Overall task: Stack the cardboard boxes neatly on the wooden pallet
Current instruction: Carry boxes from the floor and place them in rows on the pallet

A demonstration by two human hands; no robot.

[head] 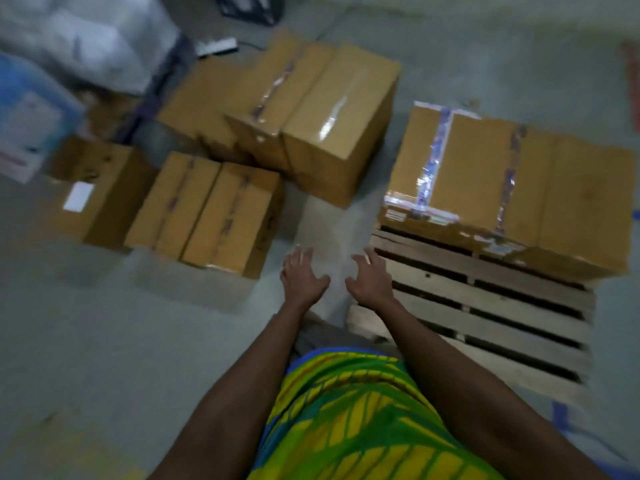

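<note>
The boxes on the pallet (502,188) occupy the far part of the wooden pallet (485,306), set side by side with their taped tops up. The near slats are bare. The remaining cardboard boxes stand on the floor (86,341) to my left: a near pair (207,209) touching each other, a larger group (311,116) behind them, and a labelled box (97,188) further left.

Step in hand, as I judge it: reach for the next floor box.

1. Select from the near pair, which lies closest to me.
2. Take one box at a time.
3. Place one hand on each end, low on the walls, and lift with the top level.
4. Set the box on the bare slats, one side flush against the row already placed and its outer edge in line with the pallet's edge.
5. Do not leave a box resting on one slat only; it may tilt.

My left hand (301,277) and right hand (370,280) are both extended ahead of me, near each other, over the strip of floor between the near pair and the pallet. Fingers are spread and almost straight, palms down. Neither hand holds or touches anything. Motion blur hides finer finger detail.
</note>
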